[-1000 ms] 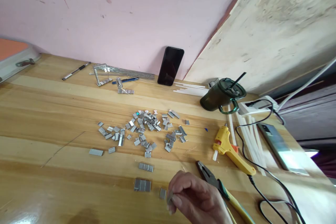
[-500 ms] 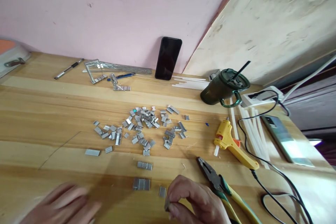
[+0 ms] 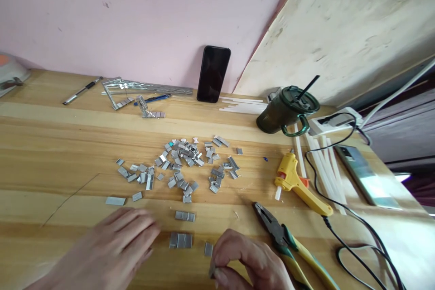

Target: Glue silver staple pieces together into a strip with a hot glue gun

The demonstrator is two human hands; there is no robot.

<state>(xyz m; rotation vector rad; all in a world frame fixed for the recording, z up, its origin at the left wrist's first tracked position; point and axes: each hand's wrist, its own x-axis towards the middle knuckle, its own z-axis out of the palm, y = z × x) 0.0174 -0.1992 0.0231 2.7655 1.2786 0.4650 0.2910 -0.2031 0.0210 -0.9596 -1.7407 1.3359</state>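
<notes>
My left hand (image 3: 117, 247) is over the tabletop at the lower left, fingers stretched out and slightly blurred, with nothing visible in them. To its right lie a joined row of grey metal pieces (image 3: 181, 240) and, behind that, a smaller row (image 3: 185, 216). Thumb and forefinger of my right hand (image 3: 249, 258) pinch a small grey metal piece (image 3: 212, 269), partly covered by the fingers. Just beside that hand a single flat metal piece (image 3: 208, 248) rests on the wood. A scattered pile of small metal pieces (image 3: 185, 152) spreads across the middle of the table.
Combination pliers (image 3: 277, 235) lie right of my right hand. Beyond them are a yellow glue gun (image 3: 297, 186) with its cord, white glue sticks (image 3: 326, 172) and a dark green mug (image 3: 283, 111). A black phone (image 3: 214, 74) leans against the wall near metal wires (image 3: 152, 88).
My left hand has moved right and away from me, closer to the joined metal rows. My right hand keeps its pinch, nearly in place. The whole view has shifted slightly.
</notes>
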